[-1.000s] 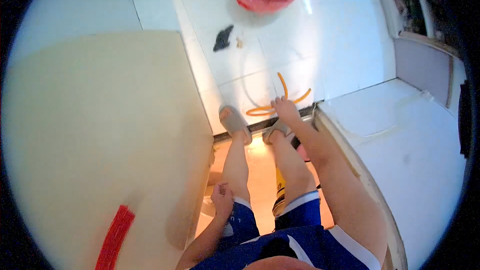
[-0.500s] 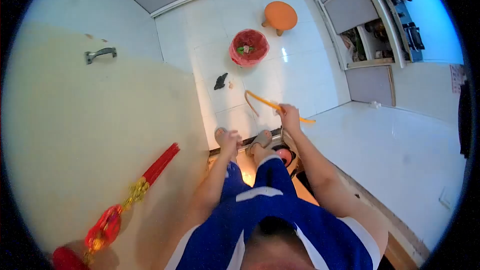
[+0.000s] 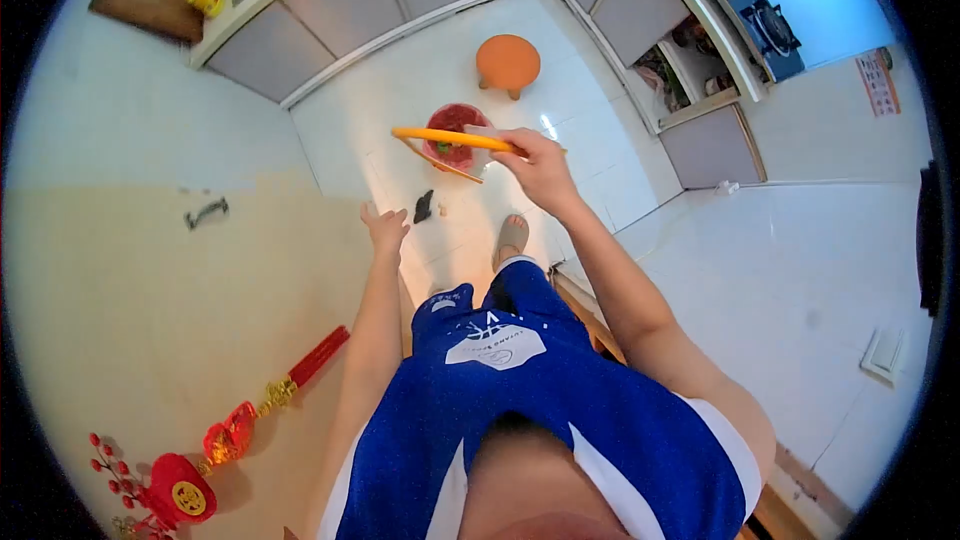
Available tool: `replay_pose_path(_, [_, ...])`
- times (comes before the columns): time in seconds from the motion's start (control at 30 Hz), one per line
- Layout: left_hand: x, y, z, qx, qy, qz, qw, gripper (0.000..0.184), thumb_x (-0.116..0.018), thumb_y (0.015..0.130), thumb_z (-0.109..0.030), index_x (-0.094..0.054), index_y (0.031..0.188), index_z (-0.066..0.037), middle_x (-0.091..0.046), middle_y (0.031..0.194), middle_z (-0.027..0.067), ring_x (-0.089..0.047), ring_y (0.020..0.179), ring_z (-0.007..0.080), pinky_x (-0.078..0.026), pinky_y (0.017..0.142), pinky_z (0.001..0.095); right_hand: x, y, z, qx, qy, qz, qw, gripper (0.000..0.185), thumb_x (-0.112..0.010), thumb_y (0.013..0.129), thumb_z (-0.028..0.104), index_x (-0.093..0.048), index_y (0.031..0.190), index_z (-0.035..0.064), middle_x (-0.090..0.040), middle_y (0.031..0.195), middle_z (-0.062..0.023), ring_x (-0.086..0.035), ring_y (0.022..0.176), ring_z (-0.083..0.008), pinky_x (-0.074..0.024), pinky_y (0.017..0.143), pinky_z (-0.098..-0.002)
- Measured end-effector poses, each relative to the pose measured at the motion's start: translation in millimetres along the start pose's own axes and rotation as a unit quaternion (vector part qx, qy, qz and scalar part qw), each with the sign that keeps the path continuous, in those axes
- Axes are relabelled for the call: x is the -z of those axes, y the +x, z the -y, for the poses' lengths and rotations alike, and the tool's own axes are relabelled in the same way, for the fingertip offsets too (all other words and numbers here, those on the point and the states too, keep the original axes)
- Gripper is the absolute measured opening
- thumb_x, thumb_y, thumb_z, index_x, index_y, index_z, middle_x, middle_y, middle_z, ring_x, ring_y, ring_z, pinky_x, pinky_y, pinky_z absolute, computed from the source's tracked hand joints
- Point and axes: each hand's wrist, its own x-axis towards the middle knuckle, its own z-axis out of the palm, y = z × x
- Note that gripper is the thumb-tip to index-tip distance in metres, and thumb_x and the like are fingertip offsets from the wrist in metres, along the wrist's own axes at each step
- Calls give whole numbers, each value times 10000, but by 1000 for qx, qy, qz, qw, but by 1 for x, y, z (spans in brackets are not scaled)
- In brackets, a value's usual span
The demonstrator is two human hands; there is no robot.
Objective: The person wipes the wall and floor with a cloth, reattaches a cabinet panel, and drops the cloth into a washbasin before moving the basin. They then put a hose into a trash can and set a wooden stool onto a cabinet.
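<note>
My right hand (image 3: pixel 535 170) is closed around a bent yellow-orange strip (image 3: pixel 450 138). The strip reaches left from my fingers, makes a sharp bend and comes back as a thinner, browner length. Its exact kind I cannot make out. In the view, it crosses in front of a red-lined bin (image 3: pixel 458 113) on the floor, which has some green and pale scraps inside. My left hand (image 3: pixel 386 228) is empty with fingers apart, beside the pale wall. Near it on the floor lie a black crumpled piece (image 3: pixel 424 207) and a small tan scrap (image 3: pixel 443 209).
An orange stool (image 3: pixel 508 62) stands behind the bin. Grey cabinets (image 3: pixel 350 0) line the back, with an open shelf (image 3: pixel 690 65) at right under the stove (image 3: pixel 765 25). A red ornament (image 3: pixel 230 432) hangs at left. A sandalled foot (image 3: pixel 512 235) is on the tiles.
I have moved forward toward the bin and stool. My right hand has come up and left with the strip. My left hand has moved out to the left, fingers spread.
</note>
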Motion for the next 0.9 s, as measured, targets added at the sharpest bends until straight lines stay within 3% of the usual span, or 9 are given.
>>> replay_pose_path(0.1, [-32,0,-36,0,29,-30,999,1026,-695,743,-75,61,1430,-169,-380,1298,250,-520,1025,283,-521,747,355,20,29,21,-31,176,39,983,225,-603,824,24,-601,1036,-54,-630,969,-71,-610,876,-173,-495,795,-271])
replay_pose_path(0.2, [-70,5,-54,17,59,-36,997,1043,-720,753,-84,62,1437,-176,-350,1337,206,-491,1090,264,-486,845,417,38,50,18,-63,239,42,968,226,-583,848,19,-582,1061,-57,-609,989,-39,-601,873,-126,-504,783,-246])
replay_pose_path(0.27, [-86,9,-55,-3,80,6,997,1046,-741,720,-97,16,1439,-162,-286,1381,270,-439,1174,352,-475,865,393,51,58,27,-95,288,53,952,224,-578,857,24,-579,1068,-50,-609,972,-40,-603,842,-116,-510,754,-238])
replay_pose_path(0.43, [-120,21,-46,-49,116,92,988,1017,-744,706,-70,-42,1437,-158,-202,1426,273,-283,1303,389,-356,1005,432,51,76,28,-115,338,42,933,209,-578,866,44,-577,1063,-28,-606,895,-34,-594,735,-88,-507,642,-209])
replay_pose_path(0.53, [-129,29,-40,-82,98,159,979,991,-735,713,-51,-54,1427,-147,-191,1433,260,-254,1322,379,-310,1050,431,46,75,37,-118,335,23,935,203,-590,864,63,-580,1048,-23,-583,798,-15,-547,649,-66,-453,547,-193])
replay_pose_path(0.63, [-143,28,-43,-76,-33,150,985,1038,-752,723,-103,12,1420,-195,-132,1465,229,-216,1342,353,-295,1033,445,40,70,51,-105,391,9,915,191,-594,863,66,-588,1038,-10,-531,696,13,-461,564,-37,-353,464,-193])
replay_pose_path(0.77, [-149,27,-60,-39,-58,84,994,1018,-742,734,-136,14,1413,-198,-146,1467,203,-230,1340,330,-305,1024,427,39,70,65,-122,398,-1,909,202,-614,857,81,-594,1035,-13,-532,699,22,-466,573,-33,-359,469,-187])
replay_pose_path(0.83, [-151,29,-69,-93,-49,138,985,978,-710,730,-23,7,1394,-79,-320,1378,150,-391,1236,227,-358,1028,350,43,71,68,-125,335,27,934,214,-606,862,78,-591,1052,-20,-622,885,-33,-586,720,-81,-490,625,-220])
replay_pose_path(0.9, [-151,33,-80,-115,-67,190,973,858,-684,759,-44,-92,1379,-68,-377,1337,138,-429,1205,211,-387,1001,344,43,73,75,-112,340,27,933,210,-609,859,77,-596,1045,-21,-621,884,-34,-583,708,-81,-486,610,-219])
